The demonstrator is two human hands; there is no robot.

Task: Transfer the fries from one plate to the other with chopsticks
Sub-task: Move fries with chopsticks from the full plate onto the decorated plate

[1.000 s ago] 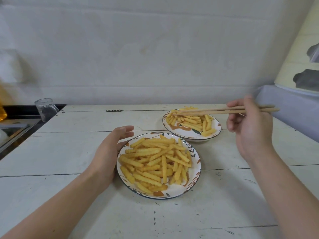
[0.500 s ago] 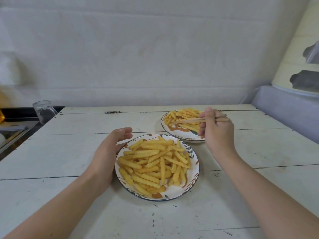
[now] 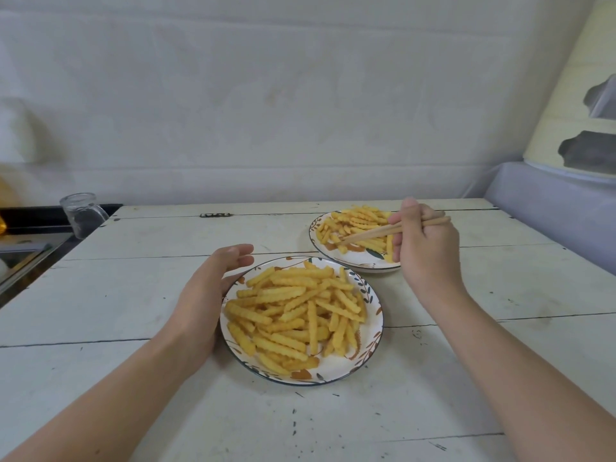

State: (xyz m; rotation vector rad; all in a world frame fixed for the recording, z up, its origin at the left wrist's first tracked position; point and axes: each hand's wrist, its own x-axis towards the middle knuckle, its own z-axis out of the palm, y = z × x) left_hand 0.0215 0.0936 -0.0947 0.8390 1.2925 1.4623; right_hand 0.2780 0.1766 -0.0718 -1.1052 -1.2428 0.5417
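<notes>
head view, looking down at a white plank table (image 3: 133,295); two patterned plates of crinkle-cut fries sit on it, one near and central, one farther back to the right, their rims close together; the near plate (image 3: 373,331) carries a heaped pile of fries (image 3: 296,315); the far plate (image 3: 366,265) carries a smaller pile (image 3: 353,225); the left hand (image 3: 203,295) rests against the near plate's left rim, fingers straight, close together and relaxed, cupping the edge without gripping; the right hand (image 3: 423,251) hovers over the right side of the far plate, fingers curled around a pair of wooden chopsticks (image 3: 383,231); the chopsticks slant down to the left, tips close together among the far plate's fries; whether the tips pinch a fry, i cannot tell; a clear glass jar (image 3: 83,213) stands tilted at the table's far left edge; a pale wall (image 3: 300,111) rises behind.
</notes>
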